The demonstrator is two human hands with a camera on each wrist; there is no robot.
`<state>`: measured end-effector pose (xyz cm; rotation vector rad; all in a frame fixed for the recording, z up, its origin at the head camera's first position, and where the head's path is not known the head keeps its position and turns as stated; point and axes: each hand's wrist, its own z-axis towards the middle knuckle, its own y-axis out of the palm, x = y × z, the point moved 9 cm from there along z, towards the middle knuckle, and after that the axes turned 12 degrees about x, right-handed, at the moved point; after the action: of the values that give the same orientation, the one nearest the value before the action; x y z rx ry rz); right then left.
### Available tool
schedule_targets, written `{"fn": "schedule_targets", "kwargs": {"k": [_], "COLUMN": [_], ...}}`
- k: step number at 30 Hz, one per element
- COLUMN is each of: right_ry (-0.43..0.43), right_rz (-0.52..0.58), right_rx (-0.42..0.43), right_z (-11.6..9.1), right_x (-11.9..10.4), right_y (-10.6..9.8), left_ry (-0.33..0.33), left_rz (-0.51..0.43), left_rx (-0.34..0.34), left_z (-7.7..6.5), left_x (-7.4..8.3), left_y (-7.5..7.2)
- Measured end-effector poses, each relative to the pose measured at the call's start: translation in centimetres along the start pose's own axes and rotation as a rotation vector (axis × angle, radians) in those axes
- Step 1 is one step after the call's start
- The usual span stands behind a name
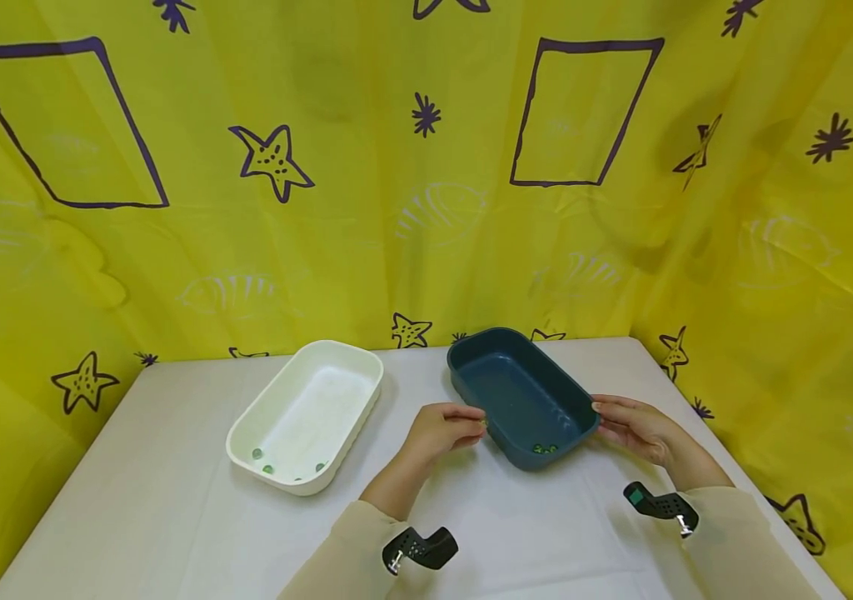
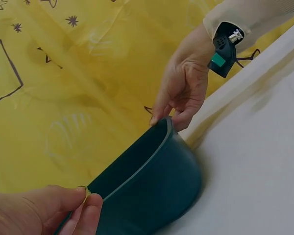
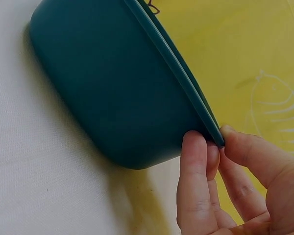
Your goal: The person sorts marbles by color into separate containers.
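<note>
My left hand [image 1: 437, 429] pinches a small yellow-green marble [image 2: 87, 191] between thumb and fingertips, close beside the left wall of a dark teal basin [image 1: 512, 387]. Most of that marble is hidden by the fingers. On the opposite side, my right hand [image 1: 638, 429] grips the basin's rim at its near right corner, thumb at the rim and fingers against the outside wall, as the right wrist view shows. Several green marbles [image 1: 544, 449] lie together inside the teal basin at its near end.
To the left stands a white basin [image 1: 321, 396] with several green marbles [image 1: 267, 469] spread along its near end. Both basins are on a table with a white cloth [image 1: 164, 467]. A yellow patterned curtain [image 1: 351, 250] hangs behind the table and along its sides.
</note>
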<state>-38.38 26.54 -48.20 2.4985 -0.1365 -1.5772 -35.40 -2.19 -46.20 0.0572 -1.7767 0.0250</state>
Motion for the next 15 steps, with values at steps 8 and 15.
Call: {"fn": "schedule_targets", "kwargs": {"k": [8,15], "right_ry": [-0.001,-0.008], "right_rz": [-0.006,0.004], "right_rx": [0.005,0.003], "right_z": [0.1,0.2], "right_x": [0.1,0.1], "right_y": [-0.1,-0.2], "left_ry": [-0.006,-0.002], "left_rz": [0.005,0.034], "left_rx": [-0.037,-0.044], "left_z": [0.2,0.0], "left_x": [-0.1,0.0], "left_y": [2.4,3.7]}}
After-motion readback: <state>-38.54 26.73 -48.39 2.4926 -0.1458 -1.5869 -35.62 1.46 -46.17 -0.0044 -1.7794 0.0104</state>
